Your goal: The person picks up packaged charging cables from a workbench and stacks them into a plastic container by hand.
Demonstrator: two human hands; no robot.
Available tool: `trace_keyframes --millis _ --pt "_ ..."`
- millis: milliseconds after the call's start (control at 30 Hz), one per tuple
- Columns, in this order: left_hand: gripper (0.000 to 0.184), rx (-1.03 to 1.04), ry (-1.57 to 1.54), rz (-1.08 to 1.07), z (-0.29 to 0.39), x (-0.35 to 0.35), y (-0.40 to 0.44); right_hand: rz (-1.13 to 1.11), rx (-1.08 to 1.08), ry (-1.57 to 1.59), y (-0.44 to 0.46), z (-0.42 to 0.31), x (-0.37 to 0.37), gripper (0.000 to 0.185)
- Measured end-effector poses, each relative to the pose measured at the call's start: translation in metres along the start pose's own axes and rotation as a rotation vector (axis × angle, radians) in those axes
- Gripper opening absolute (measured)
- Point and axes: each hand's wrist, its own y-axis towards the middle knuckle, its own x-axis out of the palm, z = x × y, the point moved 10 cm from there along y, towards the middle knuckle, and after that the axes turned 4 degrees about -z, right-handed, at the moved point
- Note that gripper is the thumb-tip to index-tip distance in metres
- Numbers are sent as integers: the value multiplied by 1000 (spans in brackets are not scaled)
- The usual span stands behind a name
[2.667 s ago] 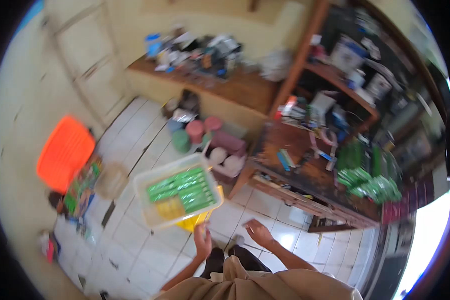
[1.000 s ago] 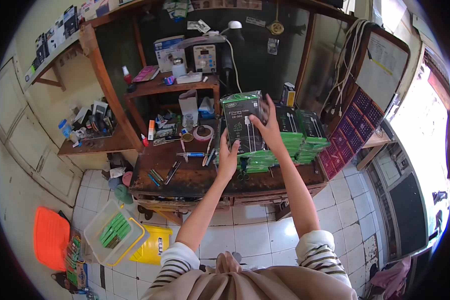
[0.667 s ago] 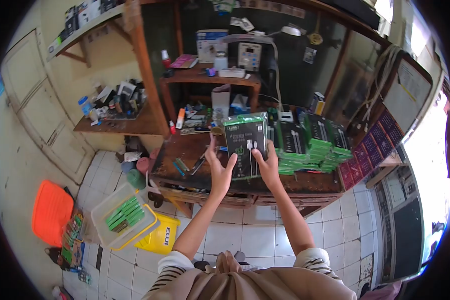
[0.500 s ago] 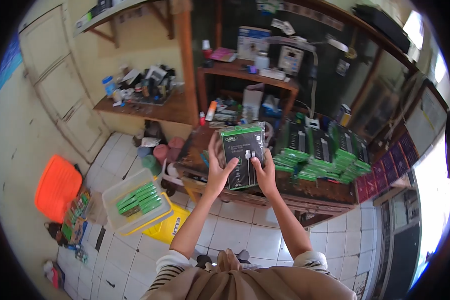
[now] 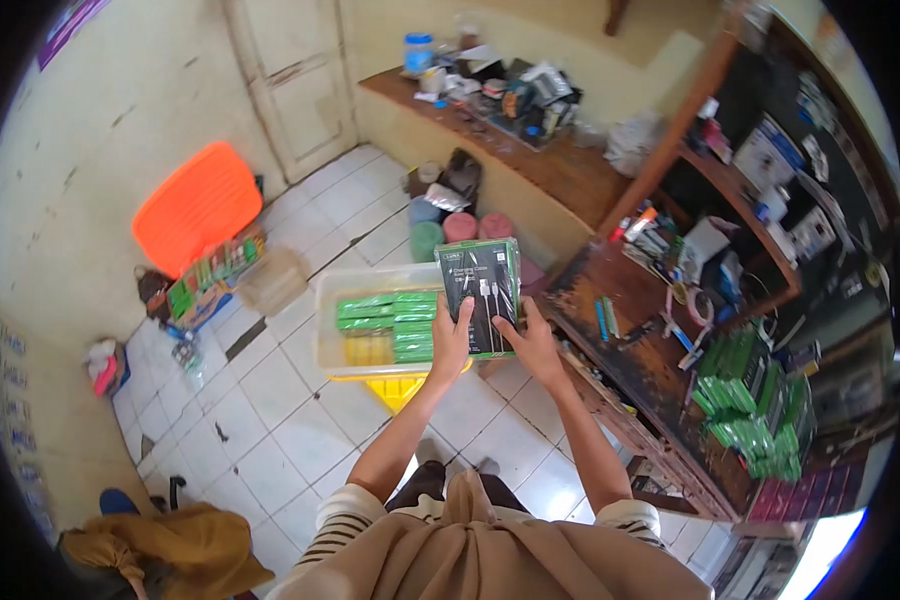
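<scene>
Both of my hands hold a stack of black-and-green charging cable packs in clear wrap, upright in front of me. My left hand grips its left edge, thumb on the front. My right hand grips the lower right edge, its thumb also on the front. Behind and left of the stack, a clear plastic container holds green packs in rows, with a yellow area at its lower left. The container stands on something yellow; the held stack overlaps its right side.
More green packs are piled on the wooden desk at right. An orange lid leans at the left wall. A cluttered ledge is at the back. Another person is at the lower left.
My view has swung left from the desk towards the container. Both hands were empty in the earliest frame; they now hold the pack stack, which is now beside and partly over the container in view.
</scene>
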Motion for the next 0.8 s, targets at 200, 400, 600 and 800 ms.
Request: trace_keyframes --millis 200,400,600,800 --pt "45 -110 73 223 -63 -68 0 -309 46 -207 41 27 87 43" --pt "55 -402 203 307 -166 -140 -10 -475 -128 -307 70 64 190 46" --pt "67 -657 -303 533 -236 -195 -31 -626 -428 -585 83 71 286 40" --pt "73 -805 -610 386 -290 -198 0 -723 -497 -671 83 96 354 31"
